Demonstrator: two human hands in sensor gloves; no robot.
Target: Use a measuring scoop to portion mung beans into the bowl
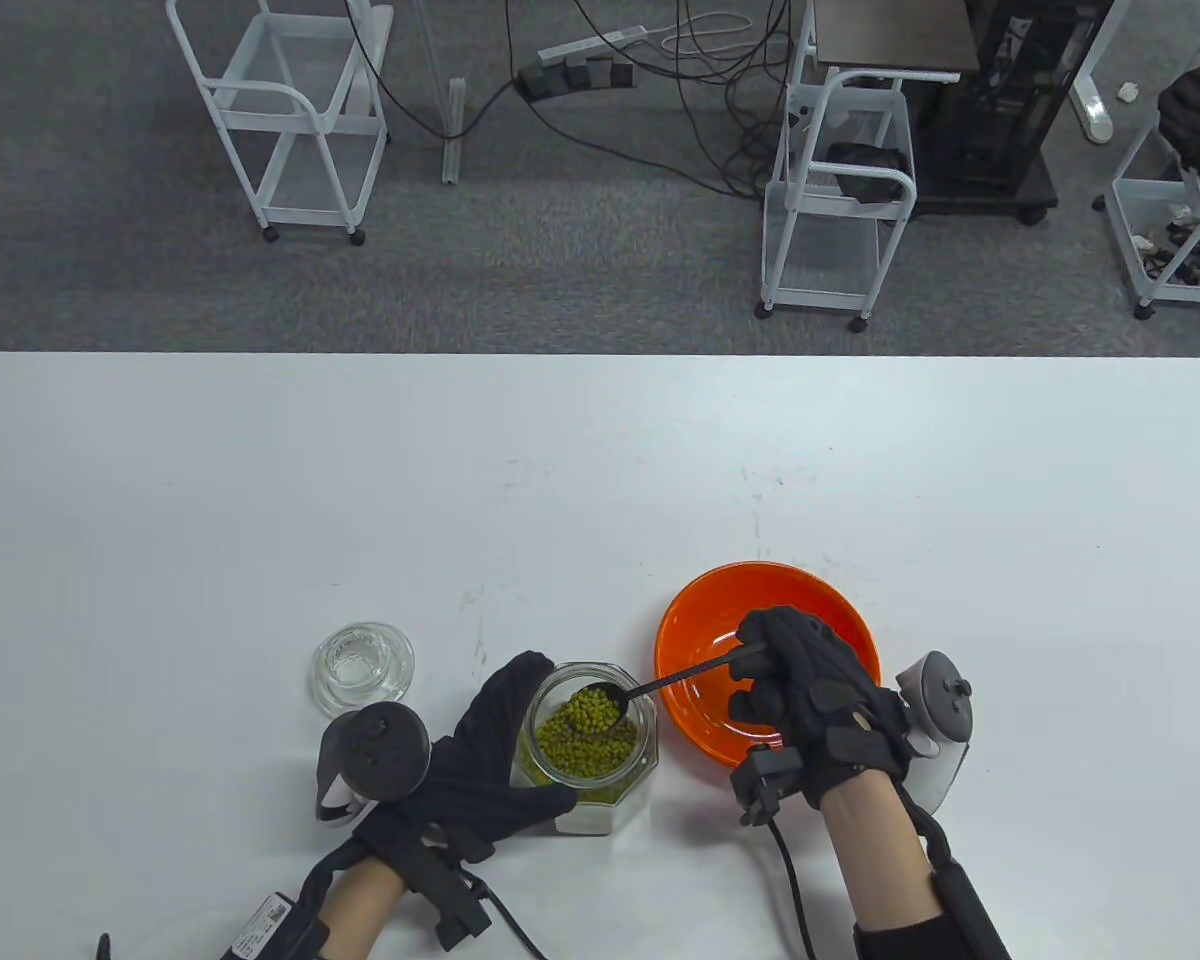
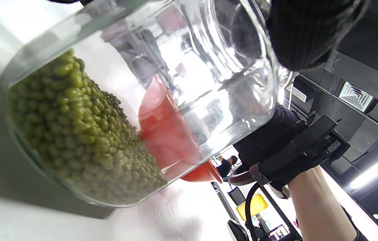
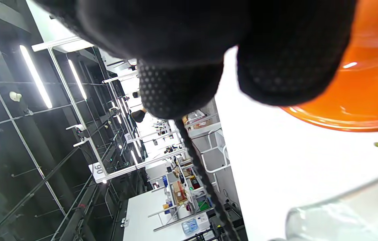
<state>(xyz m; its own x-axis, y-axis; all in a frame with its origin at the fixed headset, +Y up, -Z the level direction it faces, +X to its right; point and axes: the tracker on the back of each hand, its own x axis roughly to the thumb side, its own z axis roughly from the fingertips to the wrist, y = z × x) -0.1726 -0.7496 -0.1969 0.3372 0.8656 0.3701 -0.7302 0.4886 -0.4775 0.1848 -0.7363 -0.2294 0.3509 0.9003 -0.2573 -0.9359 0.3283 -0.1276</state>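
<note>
One black measuring scoop [image 1: 660,684], heaped with mung beans [image 1: 594,709], sits over the mouth of one glass jar [image 1: 588,745] of beans. The right hand [image 1: 810,700] pinches its handle, closed grip, above one orange bowl [image 1: 705,725] just right of the jar. The left hand [image 1: 495,760] grips the jar's left side. One glass lid [image 1: 362,667] lies left of the jar on the table [image 1: 600,480].
</note>
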